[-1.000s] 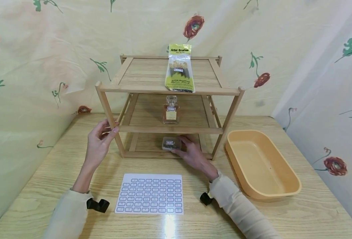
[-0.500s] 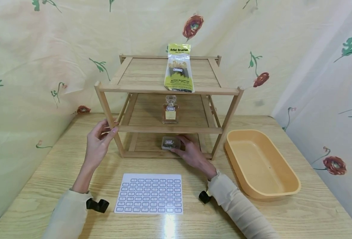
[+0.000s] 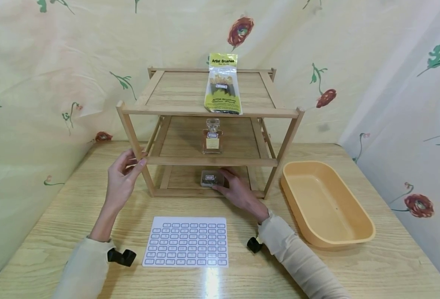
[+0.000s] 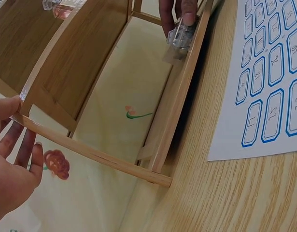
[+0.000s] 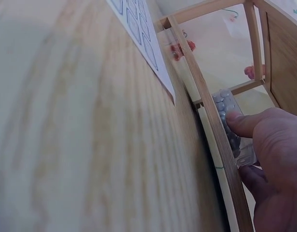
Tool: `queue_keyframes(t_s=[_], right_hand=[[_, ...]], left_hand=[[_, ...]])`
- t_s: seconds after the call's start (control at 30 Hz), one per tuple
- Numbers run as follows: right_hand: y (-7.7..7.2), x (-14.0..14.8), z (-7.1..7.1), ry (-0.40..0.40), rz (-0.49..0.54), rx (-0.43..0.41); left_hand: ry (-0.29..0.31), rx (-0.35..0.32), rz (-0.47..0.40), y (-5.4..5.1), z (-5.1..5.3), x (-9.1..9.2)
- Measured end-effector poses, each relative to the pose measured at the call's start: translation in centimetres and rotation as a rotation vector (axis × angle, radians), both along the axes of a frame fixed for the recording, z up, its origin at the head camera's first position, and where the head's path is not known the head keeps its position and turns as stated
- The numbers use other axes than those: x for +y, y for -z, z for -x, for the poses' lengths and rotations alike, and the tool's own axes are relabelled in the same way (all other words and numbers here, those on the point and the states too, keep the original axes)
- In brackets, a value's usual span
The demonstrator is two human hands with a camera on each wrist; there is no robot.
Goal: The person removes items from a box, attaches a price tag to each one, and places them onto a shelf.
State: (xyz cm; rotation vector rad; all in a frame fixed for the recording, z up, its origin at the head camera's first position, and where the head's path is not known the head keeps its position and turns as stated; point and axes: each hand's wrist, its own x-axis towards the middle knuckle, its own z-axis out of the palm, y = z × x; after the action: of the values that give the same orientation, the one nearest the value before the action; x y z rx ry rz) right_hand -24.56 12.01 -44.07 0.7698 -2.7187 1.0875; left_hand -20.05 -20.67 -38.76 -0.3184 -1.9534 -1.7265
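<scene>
My left hand (image 3: 120,180) pinches the front left post of a three-tier wooden shelf rack (image 3: 212,162) between thumb and fingers. The left wrist view also shows this hand (image 4: 15,164) at the post. On the bottom tier, near its front rail, sits a small clear plastic box (image 3: 209,178) with a white label. My right hand (image 3: 238,191) holds the box by its right side. The right wrist view shows small dark round pieces in the box (image 5: 225,111), with the thumb against it. A perfume bottle (image 3: 212,141) stands on the middle tier, above the box.
A pack of artist brushes (image 3: 222,93) lies on the top tier, its lower end at the front edge. A white sheet of numbered labels (image 3: 186,243) lies on the table before the rack. To the right stands a yellow plastic tub (image 3: 328,211).
Both hands keep their holds on the rack and the box. Only a slight drift of the whole head view shows.
</scene>
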Motion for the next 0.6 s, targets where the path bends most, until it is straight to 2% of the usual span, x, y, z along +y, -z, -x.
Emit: queue_keyframes(t_s=[0.33, 0.6], right_hand=[[-0.21, 0.04, -0.04, -0.015, -0.046, 0.02], [-0.2, 0.02, 0.13, -0.031, -0.046, 0.011]], left_hand=[[0.003, -0.012, -0.002, 0.05, 0.02, 0.06], [0.003, -0.02, 0.005, 0.03, -0.02, 0.02]])
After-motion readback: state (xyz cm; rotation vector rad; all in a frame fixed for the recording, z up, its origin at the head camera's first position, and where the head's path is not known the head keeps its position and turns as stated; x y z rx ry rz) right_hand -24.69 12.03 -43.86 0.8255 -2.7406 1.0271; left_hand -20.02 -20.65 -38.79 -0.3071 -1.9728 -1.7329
